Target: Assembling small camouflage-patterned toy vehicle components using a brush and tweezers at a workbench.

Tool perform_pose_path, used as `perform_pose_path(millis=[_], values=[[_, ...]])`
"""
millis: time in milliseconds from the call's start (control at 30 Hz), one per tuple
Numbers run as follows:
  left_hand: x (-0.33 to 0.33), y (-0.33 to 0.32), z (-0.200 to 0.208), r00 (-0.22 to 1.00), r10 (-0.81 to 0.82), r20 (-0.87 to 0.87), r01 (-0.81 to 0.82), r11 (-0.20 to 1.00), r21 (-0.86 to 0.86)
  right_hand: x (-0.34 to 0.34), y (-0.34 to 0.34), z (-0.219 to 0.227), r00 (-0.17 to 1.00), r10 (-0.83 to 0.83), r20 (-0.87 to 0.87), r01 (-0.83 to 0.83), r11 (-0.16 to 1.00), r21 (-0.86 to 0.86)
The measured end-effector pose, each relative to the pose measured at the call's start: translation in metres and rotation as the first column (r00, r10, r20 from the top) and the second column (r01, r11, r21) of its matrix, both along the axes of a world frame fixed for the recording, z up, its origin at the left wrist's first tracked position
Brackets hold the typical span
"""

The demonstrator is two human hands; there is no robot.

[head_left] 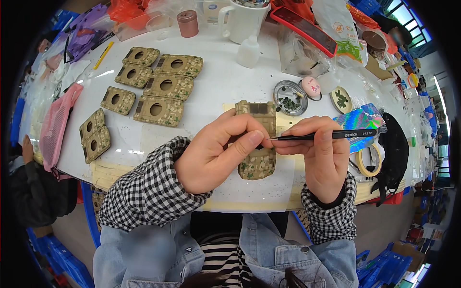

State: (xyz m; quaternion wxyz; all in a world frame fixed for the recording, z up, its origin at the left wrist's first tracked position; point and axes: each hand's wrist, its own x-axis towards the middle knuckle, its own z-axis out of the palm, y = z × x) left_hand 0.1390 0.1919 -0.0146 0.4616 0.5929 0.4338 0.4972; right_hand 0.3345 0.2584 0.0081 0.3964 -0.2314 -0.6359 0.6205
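Note:
My right hand (321, 153) grips black tweezers (331, 136) whose fine tip points left. The tip meets the pinched thumb and forefinger of my left hand (223, 153). Whatever those fingers hold is too small to make out. Beneath both hands, a camouflage-patterned model shell (258, 168) lies on the table, its middle partly covered by my fingers. Right of its far end is a round clear dish (290, 97) of small dark green pieces. Farther right, a pale dish (341, 99) holds more such pieces, with a pink round case (311, 87) between the two.
Several more camouflage shells (165, 85) with round holes lie at the left. A white jug (245, 21), a small white bottle (248, 52) and a red-cased phone (305, 31) are at the back. A tape roll (370, 161) and black bag (394, 149) lie right; a pink mesh pouch (60, 125) left.

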Motion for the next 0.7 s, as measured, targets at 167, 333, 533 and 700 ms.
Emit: perform_pose_path(millis=[167,333,533,700], values=[[0.000,0.000,-0.001,1.000,-0.006,0.013,0.006,1.000,0.003,-0.001,0.000,0.001,1.000,-0.010,0.010,0.010,1.000,-0.009],[0.000,0.000,-0.003,1.000,-0.008,-0.006,0.008,1.000,-0.007,0.000,0.000,0.000,1.000,-0.007,0.010,0.007,1.000,-0.007],[-0.003,0.001,0.006,0.995,-0.050,0.085,0.061,0.989,-0.136,0.002,0.001,-0.005,0.999,0.007,-0.041,-0.003,0.996,0.089],[-0.004,0.002,0.010,0.896,0.006,0.444,0.171,0.918,-0.358,0.008,0.002,-0.005,0.999,0.046,0.009,-0.047,0.934,0.353]])
